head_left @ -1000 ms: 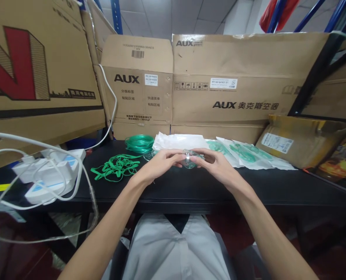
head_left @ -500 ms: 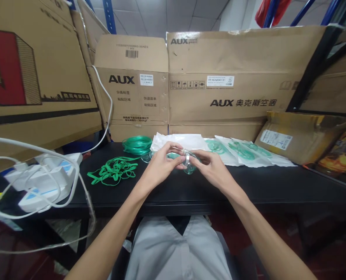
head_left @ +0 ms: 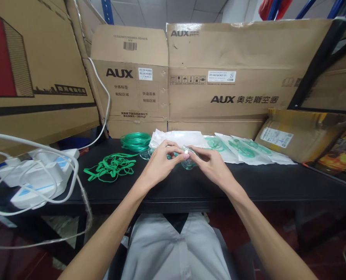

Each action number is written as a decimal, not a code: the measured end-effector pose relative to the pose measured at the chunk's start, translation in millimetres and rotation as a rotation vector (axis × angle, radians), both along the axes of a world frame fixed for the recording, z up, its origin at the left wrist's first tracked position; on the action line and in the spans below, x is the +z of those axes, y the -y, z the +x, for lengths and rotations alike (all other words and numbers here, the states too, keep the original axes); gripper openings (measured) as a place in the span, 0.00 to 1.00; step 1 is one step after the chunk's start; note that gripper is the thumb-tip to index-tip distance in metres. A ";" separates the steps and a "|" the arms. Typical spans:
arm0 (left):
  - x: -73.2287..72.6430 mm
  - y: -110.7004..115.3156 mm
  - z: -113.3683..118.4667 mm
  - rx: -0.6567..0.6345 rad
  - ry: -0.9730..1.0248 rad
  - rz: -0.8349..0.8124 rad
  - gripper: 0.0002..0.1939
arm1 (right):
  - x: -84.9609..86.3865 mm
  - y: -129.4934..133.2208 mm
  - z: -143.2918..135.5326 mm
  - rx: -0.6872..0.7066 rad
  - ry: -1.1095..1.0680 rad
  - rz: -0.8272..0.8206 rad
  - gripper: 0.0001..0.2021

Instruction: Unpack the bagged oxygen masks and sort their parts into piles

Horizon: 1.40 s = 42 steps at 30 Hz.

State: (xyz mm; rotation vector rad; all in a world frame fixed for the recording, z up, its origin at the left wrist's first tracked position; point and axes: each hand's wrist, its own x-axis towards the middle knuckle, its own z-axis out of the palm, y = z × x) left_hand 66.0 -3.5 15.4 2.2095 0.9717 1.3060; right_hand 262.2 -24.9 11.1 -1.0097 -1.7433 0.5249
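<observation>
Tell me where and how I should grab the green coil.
I'd pinch the left edge of the green coil, several loops together, coming from the left and slightly above. It lies flat as a low, round stack of loops, so pinching just one might let the others slip. White packaging crowds its right, and green straps lie in front.
</observation>
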 end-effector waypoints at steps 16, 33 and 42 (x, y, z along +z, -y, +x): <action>0.7 2.9 -0.8 -0.046 -0.152 0.231 0.17 | 2.2 2.3 3.5 0.039 0.135 -0.047 0.17; 9.0 2.9 -16.6 -0.136 -0.336 0.355 0.20 | 9.0 7.4 11.5 0.172 0.174 -0.156 0.16; 11.6 1.1 -22.5 -0.185 -0.265 0.237 0.18 | 17.4 14.9 22.5 0.308 0.203 -0.191 0.14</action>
